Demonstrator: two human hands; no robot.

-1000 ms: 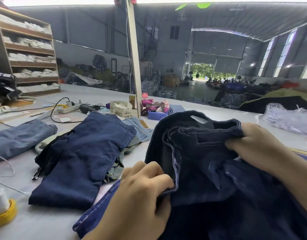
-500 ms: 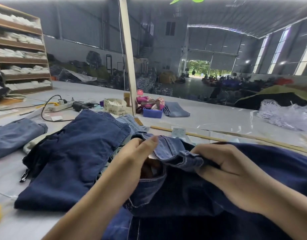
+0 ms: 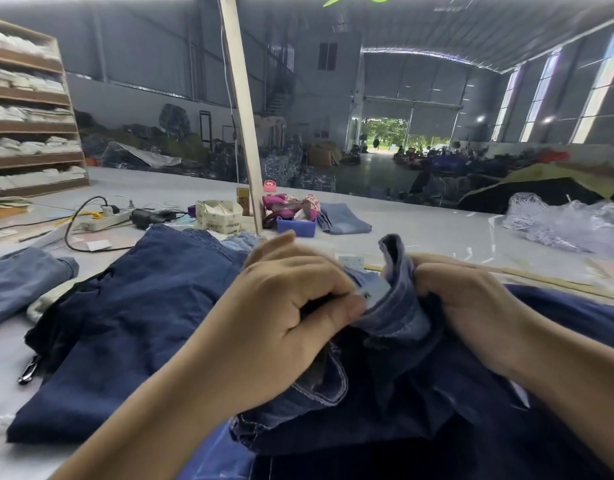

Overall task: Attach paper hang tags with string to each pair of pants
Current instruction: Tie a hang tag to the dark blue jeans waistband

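Your left hand point(image 3: 291, 306) is curled tight and pinches the waistband point(image 3: 399, 306) of the dark blue jeans point(image 3: 420, 393) right in front of you on the gray table point(image 3: 420, 233). Your right hand point(image 3: 472, 299) grips the other side of that same folded band. A small white label point(image 3: 376, 291) peeks out between your hands. Another folded pair of dark jeans point(image 3: 125, 323) lies to your left.

Two bare forearms reach forward; left hand point(image 3: 291, 306) and right hand point(image 3: 472, 306) curl inward, fingertips seemingly pinching, knuckles raised.
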